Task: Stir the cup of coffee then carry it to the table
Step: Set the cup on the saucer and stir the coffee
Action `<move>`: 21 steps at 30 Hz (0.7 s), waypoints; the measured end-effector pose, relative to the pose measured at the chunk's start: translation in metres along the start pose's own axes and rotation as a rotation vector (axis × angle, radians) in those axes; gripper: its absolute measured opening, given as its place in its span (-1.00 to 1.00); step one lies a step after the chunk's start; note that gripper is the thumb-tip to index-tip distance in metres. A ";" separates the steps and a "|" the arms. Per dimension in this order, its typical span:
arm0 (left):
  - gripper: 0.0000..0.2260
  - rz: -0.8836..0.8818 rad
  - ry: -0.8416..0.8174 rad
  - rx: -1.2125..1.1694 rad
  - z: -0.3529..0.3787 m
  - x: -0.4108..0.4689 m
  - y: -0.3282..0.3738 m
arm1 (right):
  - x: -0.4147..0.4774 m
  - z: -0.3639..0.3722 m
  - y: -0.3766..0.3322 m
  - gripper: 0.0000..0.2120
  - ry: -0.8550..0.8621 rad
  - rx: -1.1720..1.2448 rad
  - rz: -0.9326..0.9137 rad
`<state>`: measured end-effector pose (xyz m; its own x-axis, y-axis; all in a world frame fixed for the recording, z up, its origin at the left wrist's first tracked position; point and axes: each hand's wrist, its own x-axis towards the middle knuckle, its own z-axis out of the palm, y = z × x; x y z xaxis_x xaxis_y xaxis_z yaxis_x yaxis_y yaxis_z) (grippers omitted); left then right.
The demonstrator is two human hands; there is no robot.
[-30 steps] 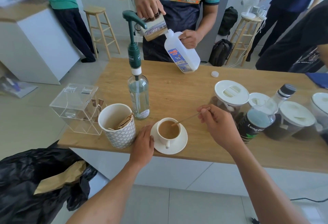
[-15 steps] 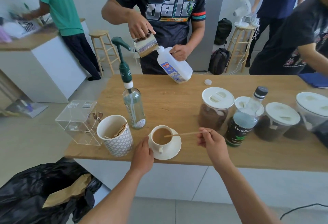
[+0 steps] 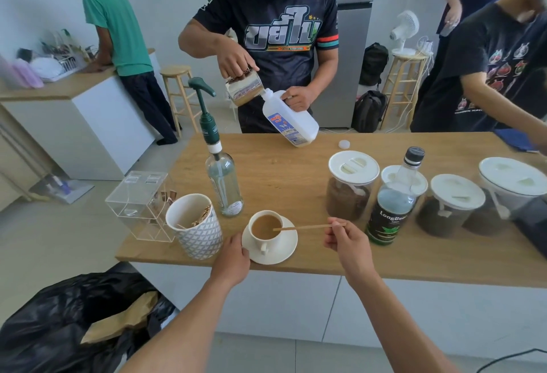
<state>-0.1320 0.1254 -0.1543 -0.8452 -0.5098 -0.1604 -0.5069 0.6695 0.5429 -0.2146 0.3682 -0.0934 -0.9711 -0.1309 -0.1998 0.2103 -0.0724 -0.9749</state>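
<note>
The right hand (image 3: 344,239) pinched the right end of the wooden stir stick (image 3: 307,227), which ran leftward, tip in the coffee cup (image 3: 265,229) on its saucer (image 3: 288,250) at the counter's (image 3: 296,171) near edge. The left hand (image 3: 232,257) touched the saucer, grip unclear.

The dark bottle (image 3: 387,221) just right of the right hand (image 3: 347,241) carries a label reading "LongBe", with the remaining letters turned out of sight. Well beyond both hands, the white jug (image 3: 291,122) shows "meiji" in red on its blue label. The large stylised lettering on the shirt (image 3: 281,35) behind it cannot be made out.
</note>
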 end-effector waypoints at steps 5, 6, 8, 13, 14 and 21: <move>-0.62 0.008 0.017 0.058 -0.008 -0.010 0.002 | -0.004 -0.002 0.009 -0.81 -0.028 0.076 0.058; -0.60 0.010 0.018 0.066 -0.010 -0.011 0.002 | -0.004 -0.003 0.011 -0.81 -0.027 0.096 0.072; -0.57 0.002 0.015 0.078 -0.014 -0.015 0.001 | -0.005 -0.002 0.015 -0.82 -0.034 0.137 0.100; -0.53 -0.011 0.006 0.080 -0.021 -0.022 -0.001 | -0.013 0.001 0.019 -0.85 -0.063 0.248 0.163; -0.53 -0.012 0.003 0.079 -0.023 -0.023 0.000 | -0.015 0.001 0.020 -0.85 -0.070 0.258 0.173; -0.53 -0.003 0.041 0.065 -0.031 -0.040 -0.002 | -0.035 0.011 0.035 -0.82 -0.106 0.205 0.211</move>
<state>-0.0922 0.1279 -0.1237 -0.8364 -0.5330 -0.1276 -0.5209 0.7008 0.4874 -0.1717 0.3599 -0.1191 -0.8885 -0.2655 -0.3742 0.4352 -0.2291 -0.8707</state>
